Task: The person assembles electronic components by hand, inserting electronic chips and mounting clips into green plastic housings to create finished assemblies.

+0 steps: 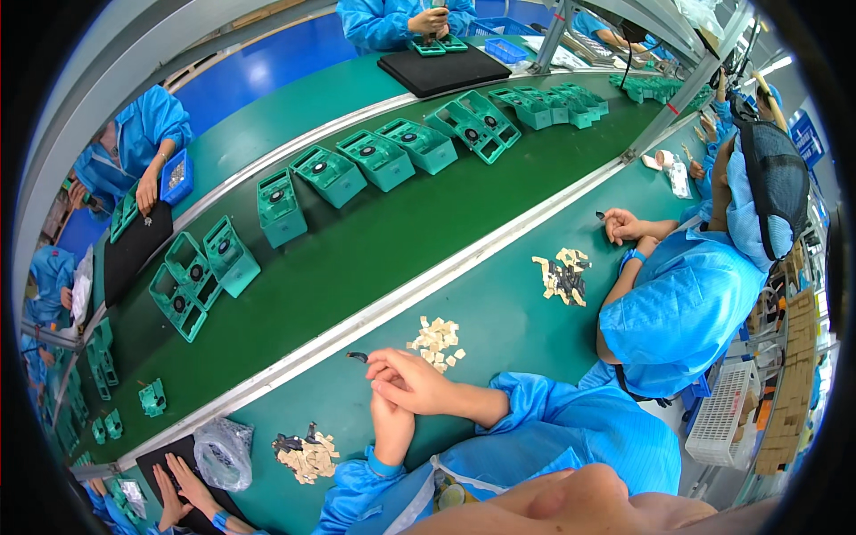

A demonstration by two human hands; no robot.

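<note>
My right hand [412, 379] reaches leftward over the green bench [499, 330], its fingertips pinched on a small black part [357, 357]. Pressed up against it from below is my left hand [390, 430], whose fingers are tucked under the right hand and hidden. Both forearms wear blue sleeves. A small pile of beige pieces [437, 341] lies just beyond my hands. Another pile of beige and black pieces [308, 456] lies to the lower left.
A dark green conveyor belt [357, 259] carries several teal plastic housings [328, 174]. A co-worker in a blue coat [687, 303] sits at my right beside a third pile [563, 275]. Another person's hands [178, 495] rest on a black mat near a plastic bag [223, 450].
</note>
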